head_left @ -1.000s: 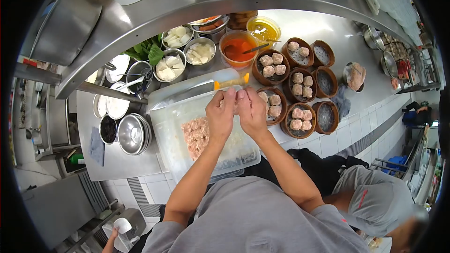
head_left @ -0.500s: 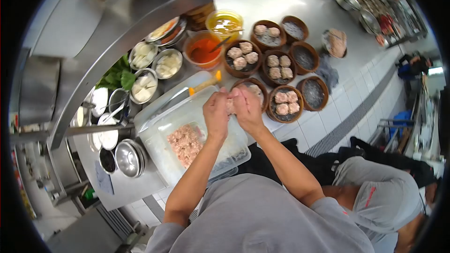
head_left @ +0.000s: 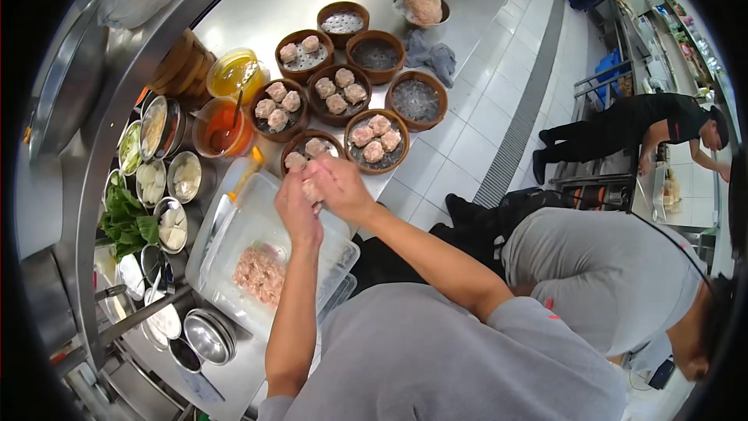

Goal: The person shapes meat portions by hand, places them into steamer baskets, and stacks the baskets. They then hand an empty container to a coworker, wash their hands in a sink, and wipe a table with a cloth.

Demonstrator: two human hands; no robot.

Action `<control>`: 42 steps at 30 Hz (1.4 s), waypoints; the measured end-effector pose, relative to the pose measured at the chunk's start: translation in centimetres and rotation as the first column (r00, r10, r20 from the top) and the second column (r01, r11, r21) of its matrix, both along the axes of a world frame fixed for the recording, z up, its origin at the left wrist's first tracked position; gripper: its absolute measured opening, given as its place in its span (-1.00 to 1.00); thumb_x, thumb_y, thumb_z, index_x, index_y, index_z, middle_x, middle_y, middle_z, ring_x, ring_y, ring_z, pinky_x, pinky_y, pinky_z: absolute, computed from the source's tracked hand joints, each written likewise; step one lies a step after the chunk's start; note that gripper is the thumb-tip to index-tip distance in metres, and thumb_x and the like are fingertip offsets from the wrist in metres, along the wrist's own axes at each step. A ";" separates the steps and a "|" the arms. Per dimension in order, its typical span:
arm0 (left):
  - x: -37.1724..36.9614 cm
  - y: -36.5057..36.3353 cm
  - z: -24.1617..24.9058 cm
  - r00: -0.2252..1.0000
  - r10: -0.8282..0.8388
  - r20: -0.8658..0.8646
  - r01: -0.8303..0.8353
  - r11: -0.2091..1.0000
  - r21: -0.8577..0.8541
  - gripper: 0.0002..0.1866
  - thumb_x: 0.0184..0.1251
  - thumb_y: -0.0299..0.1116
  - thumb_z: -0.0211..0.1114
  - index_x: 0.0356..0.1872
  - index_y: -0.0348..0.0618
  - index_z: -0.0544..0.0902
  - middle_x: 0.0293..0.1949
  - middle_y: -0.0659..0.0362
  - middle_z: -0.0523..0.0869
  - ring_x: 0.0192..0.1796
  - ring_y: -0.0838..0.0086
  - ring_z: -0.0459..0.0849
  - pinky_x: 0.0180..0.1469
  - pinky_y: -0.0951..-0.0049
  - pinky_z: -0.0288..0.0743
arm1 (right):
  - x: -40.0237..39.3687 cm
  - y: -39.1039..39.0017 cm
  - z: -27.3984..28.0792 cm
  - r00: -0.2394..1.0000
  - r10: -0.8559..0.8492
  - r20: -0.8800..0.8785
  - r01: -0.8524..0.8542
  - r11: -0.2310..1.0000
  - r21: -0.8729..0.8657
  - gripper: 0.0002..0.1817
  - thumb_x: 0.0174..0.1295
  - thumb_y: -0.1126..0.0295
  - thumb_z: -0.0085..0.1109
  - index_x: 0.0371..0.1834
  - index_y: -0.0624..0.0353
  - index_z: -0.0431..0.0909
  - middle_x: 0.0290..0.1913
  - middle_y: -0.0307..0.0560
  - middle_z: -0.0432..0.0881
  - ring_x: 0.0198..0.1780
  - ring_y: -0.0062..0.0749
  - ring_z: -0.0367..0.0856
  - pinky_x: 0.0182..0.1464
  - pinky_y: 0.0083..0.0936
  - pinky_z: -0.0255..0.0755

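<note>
My left hand (head_left: 298,210) and my right hand (head_left: 344,189) meet over the far edge of a plastic tub (head_left: 312,261). Between their curled fingers sits a pale pink meat dumpling (head_left: 312,189), partly covered by them. Minced meat (head_left: 260,274) lies heaped in the tub. Just beyond my fingers stands a bamboo steamer (head_left: 294,143) holding a couple of dumplings, partly hidden by my hands. A fuller steamer (head_left: 400,157) to its right holds several pink dumplings, and more steamers with dumplings stand behind.
Bare-bottomed steamers (head_left: 444,101) stand on the right, near a grey cloth (head_left: 433,57). Orange sauce (head_left: 222,131), yellow liquid (head_left: 234,76), leafy greens (head_left: 125,218) and stacked metal bowls (head_left: 209,337) line the left. A person in grey (head_left: 600,265) bends close on my right.
The view has swung to the right, so the steamers and tub sit further left. Both hands stay together around the dumpling, close to the same steamer.
</note>
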State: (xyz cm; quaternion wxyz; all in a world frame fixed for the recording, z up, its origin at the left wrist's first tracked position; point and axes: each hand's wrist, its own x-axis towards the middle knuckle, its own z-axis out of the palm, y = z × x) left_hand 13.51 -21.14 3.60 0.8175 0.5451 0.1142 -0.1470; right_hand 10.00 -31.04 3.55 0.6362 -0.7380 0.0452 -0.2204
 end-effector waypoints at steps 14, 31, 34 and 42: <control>0.5 -0.5 -0.3 0.978 -0.205 0.037 0.188 0.945 0.268 -0.48 0.61 0.15 -0.01 -0.31 -0.12 0.56 -0.57 0.33 0.47 -0.53 0.67 0.39 -0.53 0.58 0.24 | -3.0 -0.4 -0.5 0.878 -0.476 0.045 0.467 0.833 -0.298 -0.79 0.47 0.33 0.11 -0.24 0.28 0.53 -0.32 0.03 0.58 -0.37 -0.16 0.58 -0.31 -0.28 0.47; -0.3 2.8 1.6 0.732 -0.678 -0.063 0.678 0.734 -0.019 -0.68 0.60 -0.20 0.15 0.21 -0.09 0.44 -0.34 0.21 0.52 -0.46 0.63 0.37 -0.41 0.65 0.25 | -14.0 -7.5 -1.5 0.938 -0.166 -0.303 0.345 0.512 0.787 -0.55 0.46 0.08 0.20 0.18 0.19 0.48 -0.16 -0.21 0.61 -0.24 -0.51 0.68 -0.17 -0.54 0.61; -0.5 1.7 1.4 0.716 -0.693 -0.086 0.681 0.720 -0.136 -0.66 0.63 -0.11 0.08 0.16 -0.12 0.49 -0.31 0.20 0.55 -0.42 0.62 0.40 -0.38 0.63 0.27 | -14.8 -8.0 -2.0 0.907 -0.254 -0.335 0.420 0.535 0.733 -0.60 0.45 0.03 0.22 0.05 0.16 0.56 -0.24 -0.31 0.57 -0.38 -0.65 0.53 -0.31 -0.64 0.47; -2.0 1.2 1.2 0.684 -0.711 -0.162 0.625 0.686 -0.373 -0.65 0.59 -0.19 0.10 0.22 -0.15 0.47 -0.20 0.17 0.55 -0.31 0.54 0.45 -0.28 0.54 0.31 | -17.8 -12.5 -1.5 0.872 -0.404 -0.275 0.456 0.470 0.756 -0.67 0.46 0.09 0.23 -0.03 0.13 0.64 -0.32 -0.44 0.48 -0.40 -0.75 0.38 -0.31 -0.69 0.35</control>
